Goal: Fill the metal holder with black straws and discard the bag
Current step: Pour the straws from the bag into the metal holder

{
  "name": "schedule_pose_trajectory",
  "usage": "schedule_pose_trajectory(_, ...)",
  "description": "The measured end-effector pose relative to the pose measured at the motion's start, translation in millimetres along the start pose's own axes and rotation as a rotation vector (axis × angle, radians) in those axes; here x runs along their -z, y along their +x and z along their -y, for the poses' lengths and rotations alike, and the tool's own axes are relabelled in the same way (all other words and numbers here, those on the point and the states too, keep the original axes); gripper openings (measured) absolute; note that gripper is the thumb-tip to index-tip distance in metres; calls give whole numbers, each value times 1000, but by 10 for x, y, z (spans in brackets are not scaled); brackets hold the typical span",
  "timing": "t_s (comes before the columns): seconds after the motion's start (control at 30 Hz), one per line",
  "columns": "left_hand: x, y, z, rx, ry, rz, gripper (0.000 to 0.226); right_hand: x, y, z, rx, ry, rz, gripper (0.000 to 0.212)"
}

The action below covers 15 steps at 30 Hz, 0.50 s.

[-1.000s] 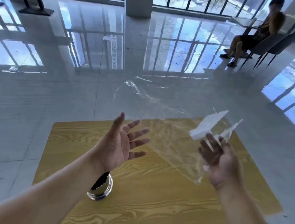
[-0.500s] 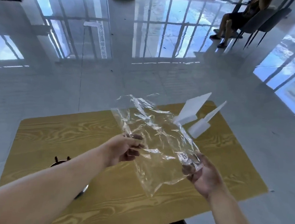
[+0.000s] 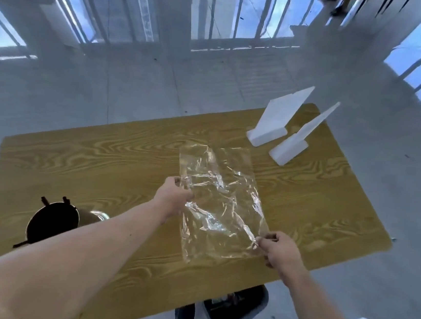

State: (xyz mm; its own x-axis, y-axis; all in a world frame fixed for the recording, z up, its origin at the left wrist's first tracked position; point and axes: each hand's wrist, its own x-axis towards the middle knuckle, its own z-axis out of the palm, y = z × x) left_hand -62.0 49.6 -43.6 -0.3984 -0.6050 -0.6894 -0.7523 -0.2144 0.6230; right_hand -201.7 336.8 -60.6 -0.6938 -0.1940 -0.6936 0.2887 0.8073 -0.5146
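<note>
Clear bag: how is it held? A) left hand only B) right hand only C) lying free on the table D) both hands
D: the left hand pinches the left edge of the clear bag, and the right hand pinches its near right corner.

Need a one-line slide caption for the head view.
Left hand and right hand pinch an empty clear bag over a wooden table; metal holder with black straws stands at left.
</note>
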Motion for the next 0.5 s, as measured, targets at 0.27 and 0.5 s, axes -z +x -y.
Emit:
schedule_pose_trajectory(0.27, 274, -370, -38, -402, 444, -54, 72, -107, -270, 381, 518, -284, -188, 45)
schedule_pose_trajectory(0.5, 1005, -819, 129, -652, 652, -181, 93, -813, -710, 1120, 866, -437, 111, 86)
